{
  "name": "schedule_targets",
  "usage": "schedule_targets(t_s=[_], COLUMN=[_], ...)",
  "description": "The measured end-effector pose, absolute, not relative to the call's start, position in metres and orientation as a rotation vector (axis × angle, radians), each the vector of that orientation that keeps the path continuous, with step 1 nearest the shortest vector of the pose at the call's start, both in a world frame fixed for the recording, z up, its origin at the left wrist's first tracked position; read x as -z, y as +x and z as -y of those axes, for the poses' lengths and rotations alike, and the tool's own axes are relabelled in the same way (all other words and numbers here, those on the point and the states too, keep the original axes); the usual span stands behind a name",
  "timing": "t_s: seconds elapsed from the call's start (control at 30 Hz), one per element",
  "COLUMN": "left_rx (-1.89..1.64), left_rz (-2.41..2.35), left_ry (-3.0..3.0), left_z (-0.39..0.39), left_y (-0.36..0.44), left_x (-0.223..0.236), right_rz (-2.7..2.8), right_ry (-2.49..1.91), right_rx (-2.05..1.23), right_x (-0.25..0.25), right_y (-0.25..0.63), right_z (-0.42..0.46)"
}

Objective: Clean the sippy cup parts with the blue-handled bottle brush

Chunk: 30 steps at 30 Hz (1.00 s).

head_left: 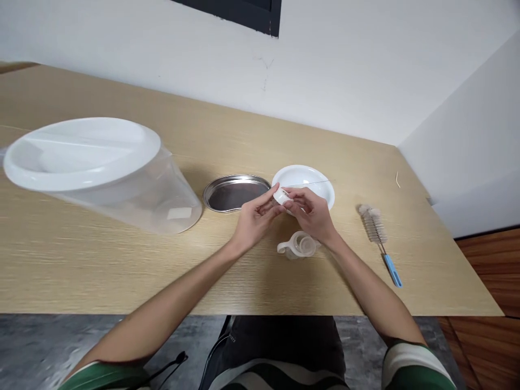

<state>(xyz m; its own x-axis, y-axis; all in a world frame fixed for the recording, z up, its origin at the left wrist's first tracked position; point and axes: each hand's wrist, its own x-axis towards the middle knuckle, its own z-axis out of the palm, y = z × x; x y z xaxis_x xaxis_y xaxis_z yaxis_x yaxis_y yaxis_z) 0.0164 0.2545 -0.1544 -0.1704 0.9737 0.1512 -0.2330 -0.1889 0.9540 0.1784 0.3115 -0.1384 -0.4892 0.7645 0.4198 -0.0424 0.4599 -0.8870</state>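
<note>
My left hand point(258, 214) pinches a small white cap point(281, 196) from its left side. The fingers of my right hand point(311, 208) close on the same cap from the right. Both hands are above the table, in front of a white bowl point(303, 174). A thin wire-like line point(314, 183) runs from near the cap across the bowl; I cannot tell whether it is held or rests on the rim. Below my right hand stands a clear cup with side handles point(303, 245), its top uncovered; my right wrist partly hides one handle.
A kidney-shaped metal tray point(238, 195) sits left of the bowl. Farther left is a large translucent pitcher with a white lid point(89, 154). To the right lies a bottle brush with a blue handle point(392, 271). A small bent white piece point(397, 179) lies near the table's right edge.
</note>
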Motion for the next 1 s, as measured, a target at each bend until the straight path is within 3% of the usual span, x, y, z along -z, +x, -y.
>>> schedule_targets(t_s=[0.57,0.7,1.0], left_rx=[-1.599,-1.628,-1.604], left_rz=[-1.139,-1.126,-1.230], left_ry=[0.835,0.931,1.039], left_z=[-0.257,-0.256,-0.260], left_y=[0.015,0.012,0.007], left_x=[0.144,0.141,0.145], right_rz=[1.597,1.596,2.313], right_ry=[-0.844,-0.916,-1.539], right_rx=[-1.319,-1.096,-0.428], right_x=[0.129,0.121,0.135], right_y=[0.187,0.210,0.216], right_z=[-0.320,-0.332,-0.338])
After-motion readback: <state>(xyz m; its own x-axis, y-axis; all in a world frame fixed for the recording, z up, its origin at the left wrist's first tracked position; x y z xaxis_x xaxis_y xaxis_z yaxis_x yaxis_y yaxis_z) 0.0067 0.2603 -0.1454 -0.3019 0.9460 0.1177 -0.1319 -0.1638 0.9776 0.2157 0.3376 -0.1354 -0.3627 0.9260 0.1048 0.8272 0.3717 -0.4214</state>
